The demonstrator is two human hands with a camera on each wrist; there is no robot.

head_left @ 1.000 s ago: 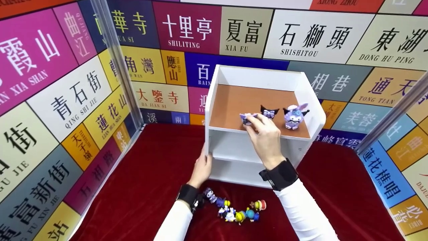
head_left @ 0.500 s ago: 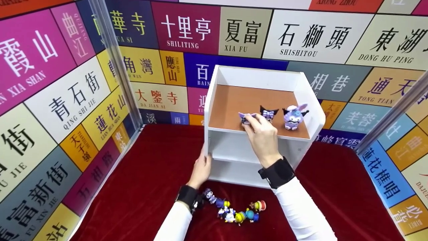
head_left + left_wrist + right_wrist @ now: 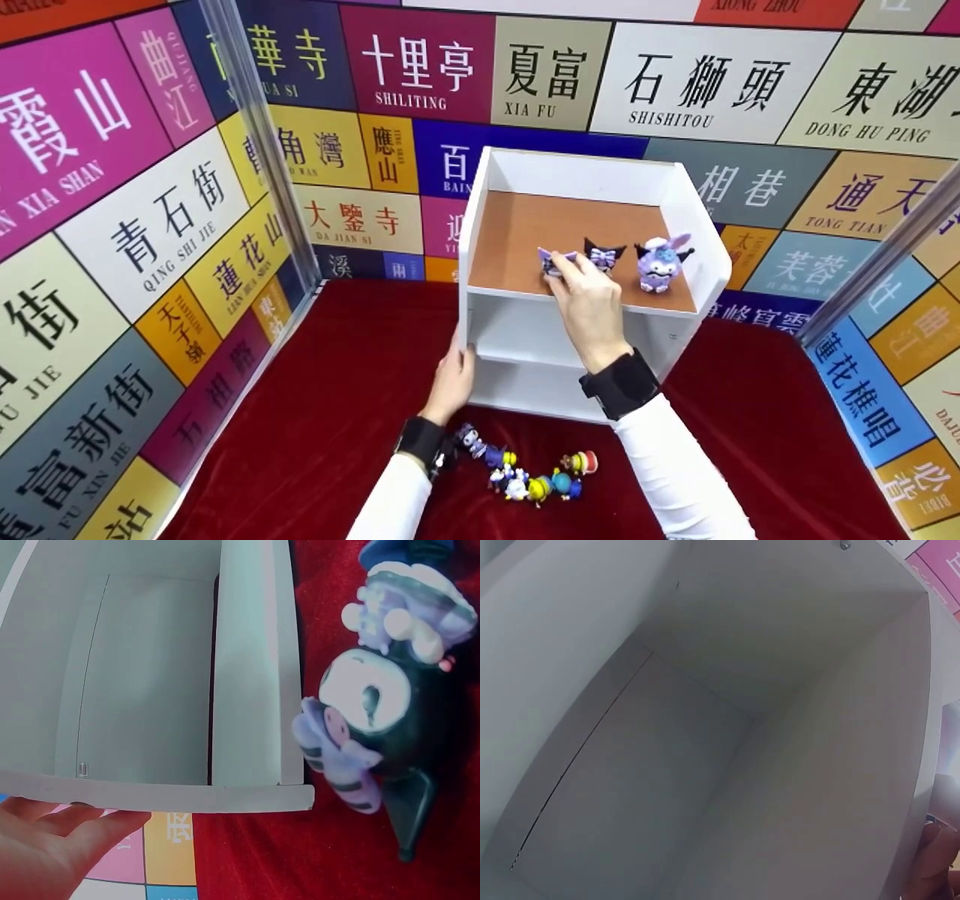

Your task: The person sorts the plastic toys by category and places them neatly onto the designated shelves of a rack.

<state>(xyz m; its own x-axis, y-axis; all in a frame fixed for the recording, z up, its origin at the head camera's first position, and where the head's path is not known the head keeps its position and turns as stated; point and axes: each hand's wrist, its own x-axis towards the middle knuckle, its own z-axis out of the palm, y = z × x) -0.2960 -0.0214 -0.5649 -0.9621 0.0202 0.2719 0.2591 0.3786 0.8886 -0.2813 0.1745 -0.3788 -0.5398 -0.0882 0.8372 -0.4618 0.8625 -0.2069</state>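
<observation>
On the brown top shelf of a white cabinet (image 3: 536,390), my right hand (image 3: 591,304) pinches a small purple-and-black figurine (image 3: 550,259) by its upper part, near the shelf's front edge. Just right of it stands a black-eared figurine with a striped bow (image 3: 604,253). Farther right is a fluffy lilac figurine with a rabbit ear (image 3: 659,262). My left hand (image 3: 451,379) rests with its fingers along the cabinet's left side; in the left wrist view these fingers (image 3: 97,832) lie against the outer side panel. The right wrist view mostly shows a bare compartment (image 3: 667,765).
Several small figurines (image 3: 517,482) lie in a curved row on the dark red cloth (image 3: 330,420) before the cabinet. One black-and-lilac figurine (image 3: 367,690) lies close to the cabinet's base. Panels printed with place names (image 3: 420,64) stand behind and on both sides.
The right hand has shifted very slightly to the left, with the pinched figurine staying almost in the same spot. The left hand keeps its place on the cabinet's side.
</observation>
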